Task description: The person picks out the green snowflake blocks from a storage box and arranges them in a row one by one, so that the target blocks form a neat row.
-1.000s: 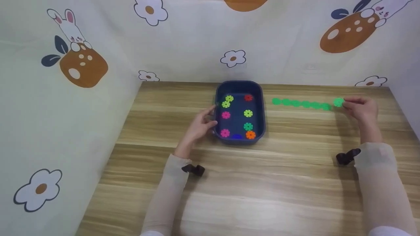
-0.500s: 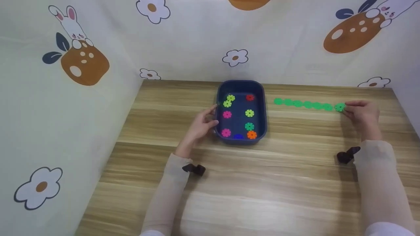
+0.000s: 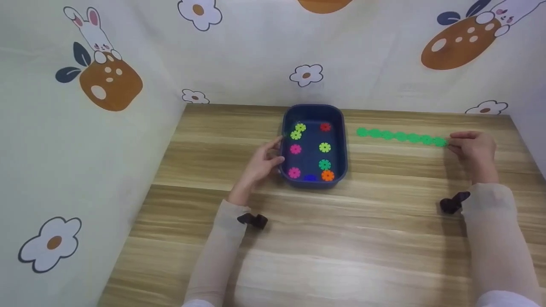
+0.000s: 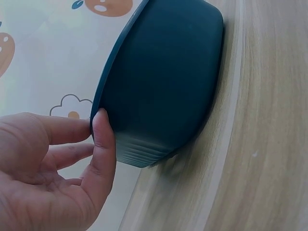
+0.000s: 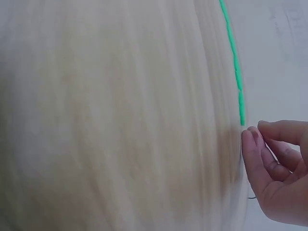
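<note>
My left hand [image 3: 260, 164] pinches the rim of a dark blue plastic bin [image 3: 315, 183] at its left side; in the left wrist view, thumb and forefinger meet at the rim of the bin [image 4: 163, 72]. On the wooden table to the right lies a row of several green notched plastic discs [image 3: 401, 136], edge to edge. My right hand [image 3: 475, 149] is at the right end of this row, fingertips right at the last disc [image 3: 439, 141]. In the right wrist view the row is a thin green strip [image 5: 236, 67], ending just before my fingertips [image 5: 249, 137].
Inside the bin lie loose notched discs: yellow-green [image 3: 325, 147], pink [image 3: 295, 149], red [image 3: 325, 127], orange [image 3: 327, 175], green [image 3: 324, 164] and a partly hidden blue one [image 3: 310, 177]. A patterned cloth [image 3: 256, 55] rises behind the wooden table [image 3: 362, 238].
My right hand has lowered a green disc onto the table and brought it left against the row's right end; its fingers have slipped to the disc's edge. The left hand stays at the bin.
</note>
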### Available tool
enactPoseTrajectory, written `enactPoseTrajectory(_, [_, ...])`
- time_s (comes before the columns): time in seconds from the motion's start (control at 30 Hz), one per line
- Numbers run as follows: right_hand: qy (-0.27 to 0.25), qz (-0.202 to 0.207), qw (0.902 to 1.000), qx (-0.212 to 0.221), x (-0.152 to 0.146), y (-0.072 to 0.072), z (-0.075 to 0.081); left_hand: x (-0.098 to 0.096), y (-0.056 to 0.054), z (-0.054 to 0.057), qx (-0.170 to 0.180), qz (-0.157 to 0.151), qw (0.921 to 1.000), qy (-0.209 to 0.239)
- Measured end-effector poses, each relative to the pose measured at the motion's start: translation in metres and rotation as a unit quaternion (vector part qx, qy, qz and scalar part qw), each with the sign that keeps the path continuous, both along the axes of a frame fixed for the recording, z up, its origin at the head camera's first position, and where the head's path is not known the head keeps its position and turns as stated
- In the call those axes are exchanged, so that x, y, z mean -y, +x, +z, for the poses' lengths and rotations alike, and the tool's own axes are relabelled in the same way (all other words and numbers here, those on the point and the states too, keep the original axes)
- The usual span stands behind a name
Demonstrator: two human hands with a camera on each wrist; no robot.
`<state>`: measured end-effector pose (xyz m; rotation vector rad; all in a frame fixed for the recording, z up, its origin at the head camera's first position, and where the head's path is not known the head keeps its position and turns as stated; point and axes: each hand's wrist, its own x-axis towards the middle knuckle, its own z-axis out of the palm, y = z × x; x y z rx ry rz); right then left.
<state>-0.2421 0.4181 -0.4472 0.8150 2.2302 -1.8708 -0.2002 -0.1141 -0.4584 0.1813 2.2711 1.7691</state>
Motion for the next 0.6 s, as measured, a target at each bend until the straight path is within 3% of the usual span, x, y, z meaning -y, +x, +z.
enactPoseTrajectory(0.3, [-0.045, -0.017, 0.9968, -0.063, 0.007, 0.002, 0.011, -0.001, 0.001, 0.002, 0.023, 0.006, 0.9993, 0.030])
enactPoseTrajectory(0.6, [-0.087, -0.023, 0.9882, -0.123, 0.032, 0.009, 0.022, -0.001, 0.001, 0.001, 0.006, 0.000, 0.9998, 0.017])
